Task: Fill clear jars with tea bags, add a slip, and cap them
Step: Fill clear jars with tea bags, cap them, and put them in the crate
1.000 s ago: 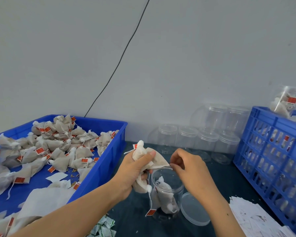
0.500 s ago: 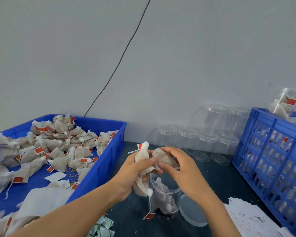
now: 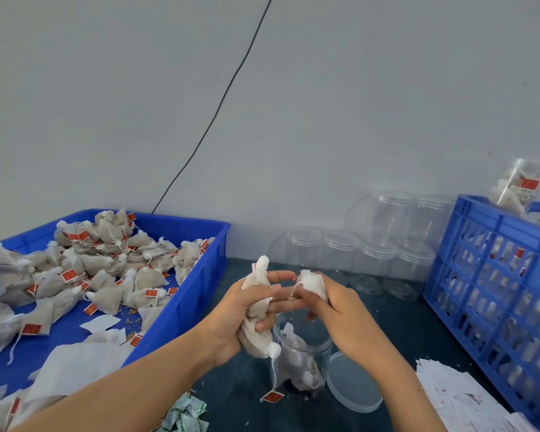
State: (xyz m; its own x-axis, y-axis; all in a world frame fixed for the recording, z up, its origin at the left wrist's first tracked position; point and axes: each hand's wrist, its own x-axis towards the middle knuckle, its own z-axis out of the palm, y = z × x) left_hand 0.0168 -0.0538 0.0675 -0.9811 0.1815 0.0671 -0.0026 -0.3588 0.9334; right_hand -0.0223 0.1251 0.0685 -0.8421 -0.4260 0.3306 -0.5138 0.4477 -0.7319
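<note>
Gripping a bunch of tea bags [image 3: 256,310] at centre frame, the left hand [image 3: 240,319] curls its lower fingers round the bundle while its upper fingers extend rightward. One bag's string hangs from the bundle, ending in a red tag [image 3: 272,396] by the jar's base. The right hand [image 3: 340,313], just right of it, pinches a single tea bag [image 3: 310,283] with curled fingers, and the fingertips of the two hands nearly meet. Directly below both hands stands the open clear jar [image 3: 303,360], upright on the dark table [image 3: 237,385] and already holding several bags. Its lid [image 3: 353,381] lies flat just right of the jar. White paper slips [image 3: 455,394] are heaped at lower right. A blue tray [image 3: 197,294] of loose tea bags fills the left of the frame. Empty capped jars [image 3: 374,254] are stacked against the wall at centre right. A blue slotted crate [image 3: 493,275] of filled jars occupies the right edge.
</note>
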